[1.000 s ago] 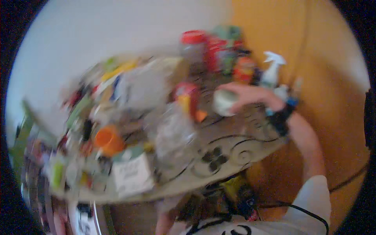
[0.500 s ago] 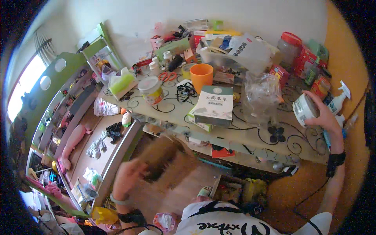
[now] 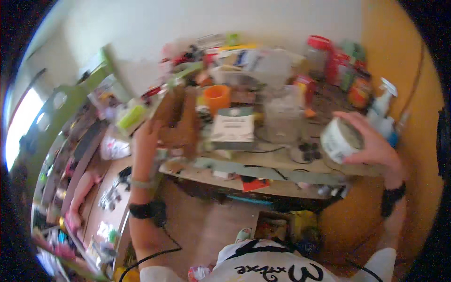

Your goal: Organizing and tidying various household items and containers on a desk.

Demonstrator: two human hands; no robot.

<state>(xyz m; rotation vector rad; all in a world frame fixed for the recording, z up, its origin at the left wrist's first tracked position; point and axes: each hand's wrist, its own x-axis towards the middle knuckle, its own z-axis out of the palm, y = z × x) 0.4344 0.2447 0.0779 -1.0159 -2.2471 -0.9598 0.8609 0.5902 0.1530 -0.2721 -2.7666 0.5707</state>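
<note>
My left hand (image 3: pixel 149 136) grips a brown, box-like thing (image 3: pixel 188 129) with a dark hollow down its middle. Motion smears it, so its exact kind does not show. It is upright above the left part of the table, hiding what stands behind it. At the right, my right hand (image 3: pixel 369 143) is wrapped round a white round tub (image 3: pixel 334 142) with print on its side, tilted over the table's right end. Between the hands stand a white and grey-green carton (image 3: pixel 233 127), an orange cup (image 3: pixel 217 96) and a crumpled clear plastic bag (image 3: pixel 284 113).
Along the wall, the patterned table (image 3: pixel 268 157) carries a clear bin of packages, a red-lidded jar (image 3: pixel 318 51) and a spray bottle (image 3: pixel 384 96). A green-framed bunk bed (image 3: pixel 70 89) with clutter borders the left. Beneath the table is an open box (image 3: pixel 272 225).
My left hand has lifted the brown thing from over the floor to above the table. My right hand still holds the tub; the whole view has shifted.
</note>
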